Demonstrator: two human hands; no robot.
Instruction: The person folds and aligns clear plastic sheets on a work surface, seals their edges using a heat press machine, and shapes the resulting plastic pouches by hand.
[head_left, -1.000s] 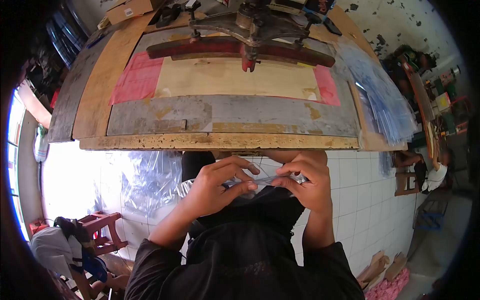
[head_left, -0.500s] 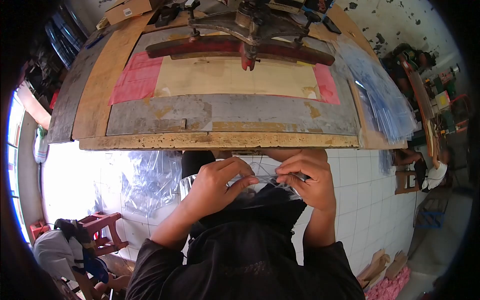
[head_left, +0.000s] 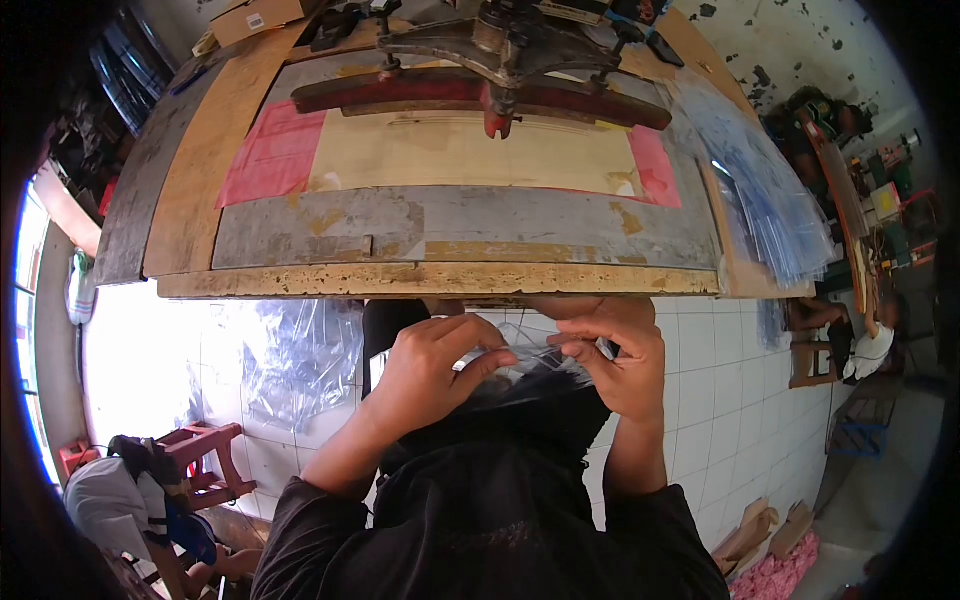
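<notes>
Over my lap, just in front of the workbench edge, I hold a clear plastic sheet (head_left: 530, 362) between both hands. My left hand (head_left: 435, 365) pinches its left part between thumb and fingers. On the other side, my right hand (head_left: 622, 362) grips the sheet's right part with thumb and fingertips. Folds and glare make the plastic's exact shape hard to make out. Ahead of my hands is a press with a red bar (head_left: 420, 95) above a yellowish sheet (head_left: 470, 150) with pink ends.
The wooden bench edge (head_left: 440, 281) lies just beyond my hands. Clear plastic sheets (head_left: 770, 200) are stacked at the bench's right. More plastic (head_left: 300, 360) lies on the tiled floor at left, near a red stool (head_left: 205, 465). Another person (head_left: 868, 350) sits at far right.
My right hand has shifted slightly, its fingers stretching further left over the plastic. The plastic between my hands has changed its folds. My left hand stays almost in place.
</notes>
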